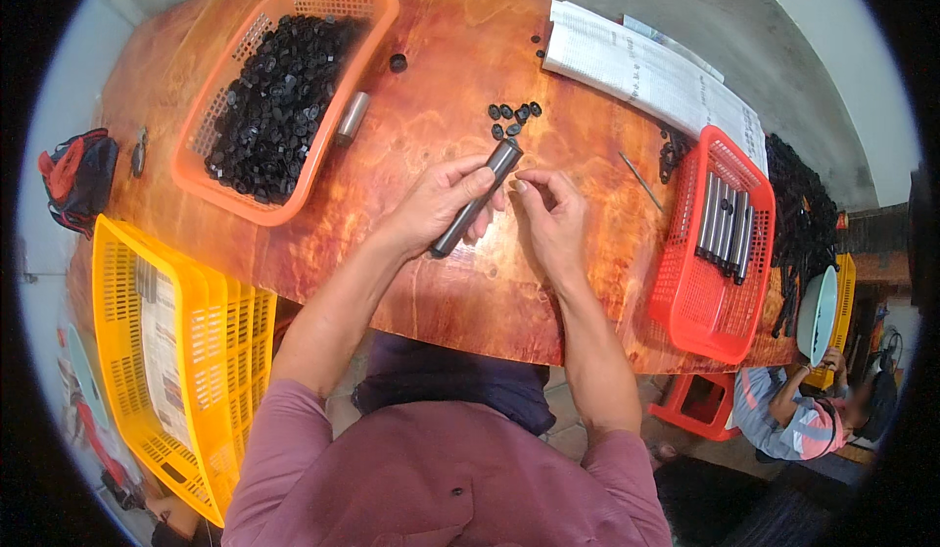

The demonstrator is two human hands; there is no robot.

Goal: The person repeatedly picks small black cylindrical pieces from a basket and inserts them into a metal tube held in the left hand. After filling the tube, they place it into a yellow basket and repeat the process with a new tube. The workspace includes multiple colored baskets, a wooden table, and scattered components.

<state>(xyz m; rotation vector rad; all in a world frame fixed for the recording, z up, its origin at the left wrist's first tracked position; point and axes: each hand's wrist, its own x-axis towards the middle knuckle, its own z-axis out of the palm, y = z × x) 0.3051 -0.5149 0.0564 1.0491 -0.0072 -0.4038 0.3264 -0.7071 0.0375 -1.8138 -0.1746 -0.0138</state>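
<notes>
My left hand (pixel 438 196) is closed around a dark metal tube (pixel 477 199), which slants with its upper end away from me. At that upper end the tube seems to carry a black fitting. Just right of the tube, my right hand (pixel 554 216) has thumb and forefinger pinched together; whatever they hold, if anything, is too small to make out. Several small black caps (pixel 506 112) lie loose on the table beyond the tube's tip. In a red basket (pixel 710 317) at the right rest several similar metal tubes (pixel 725 226).
An orange basket (pixel 259 214) of small black parts (pixel 269 106) stands at the left, a short grey cylinder (pixel 352 118) beside it. Papers (pixel 646 69) lie along the far edge. A thin rod (pixel 641 181) lies near the red basket. A yellow crate (pixel 227 336) and another person (pixel 798 410) flank the table.
</notes>
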